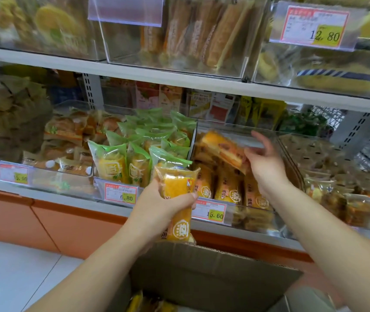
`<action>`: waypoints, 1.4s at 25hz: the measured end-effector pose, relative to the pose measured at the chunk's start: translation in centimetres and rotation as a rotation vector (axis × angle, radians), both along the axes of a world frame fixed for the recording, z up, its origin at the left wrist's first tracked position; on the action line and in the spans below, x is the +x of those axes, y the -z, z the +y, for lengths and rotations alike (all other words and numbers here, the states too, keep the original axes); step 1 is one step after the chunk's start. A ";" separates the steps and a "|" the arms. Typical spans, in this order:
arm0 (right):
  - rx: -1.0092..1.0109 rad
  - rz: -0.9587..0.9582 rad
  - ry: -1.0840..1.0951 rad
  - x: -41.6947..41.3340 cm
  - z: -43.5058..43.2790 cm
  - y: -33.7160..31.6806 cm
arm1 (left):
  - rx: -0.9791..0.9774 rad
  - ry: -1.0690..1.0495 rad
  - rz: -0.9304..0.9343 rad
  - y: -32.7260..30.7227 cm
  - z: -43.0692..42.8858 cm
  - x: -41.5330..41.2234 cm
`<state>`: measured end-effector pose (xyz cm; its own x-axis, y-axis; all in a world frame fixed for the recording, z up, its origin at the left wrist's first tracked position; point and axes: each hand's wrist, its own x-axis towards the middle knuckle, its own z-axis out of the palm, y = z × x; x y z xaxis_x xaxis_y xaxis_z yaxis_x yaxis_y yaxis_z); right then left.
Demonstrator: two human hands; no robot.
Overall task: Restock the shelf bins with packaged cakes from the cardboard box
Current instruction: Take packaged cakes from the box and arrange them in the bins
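My left hand (157,204) grips an orange-yellow packaged cake (178,199) upright in front of the lower shelf, just above the open cardboard box (213,273). My right hand (264,163) reaches into the clear shelf bin (235,131) and holds a second packaged cake (221,148), tilted, over the row of matching cakes (229,188) standing in that bin. More orange packets show inside the box at the bottom edge.
To the left is a bin of green-wrapped cakes (143,143), then one of brown buns (67,136). Other clear bins fill the upper shelf (179,82). Price tags hang on the bin fronts. An orange cabinet front runs below the shelf, with white floor at the left.
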<state>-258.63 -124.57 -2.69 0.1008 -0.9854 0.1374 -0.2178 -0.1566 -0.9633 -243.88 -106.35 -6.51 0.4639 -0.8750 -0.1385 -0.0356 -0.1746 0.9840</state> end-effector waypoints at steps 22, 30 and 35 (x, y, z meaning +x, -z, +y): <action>-0.102 0.295 -0.682 -3.4 13.1 2.6 | -0.121 0.092 0.512 -1.0 -1.3 -3.1; -0.366 0.296 -0.008 -3.1 0.7 1.1 | -0.121 0.029 -0.449 -0.9 -0.8 -2.3; -0.211 1.061 0.007 -1.1 -7.8 4.8 | -0.123 0.087 -0.717 0.3 0.1 -1.3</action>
<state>-259.74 -132.37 -7.49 0.2628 -0.9530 0.1506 -0.9264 -0.2929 -0.2367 -245.21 -106.24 -6.78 0.3321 -0.9024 0.2747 -0.6867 -0.0316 0.7262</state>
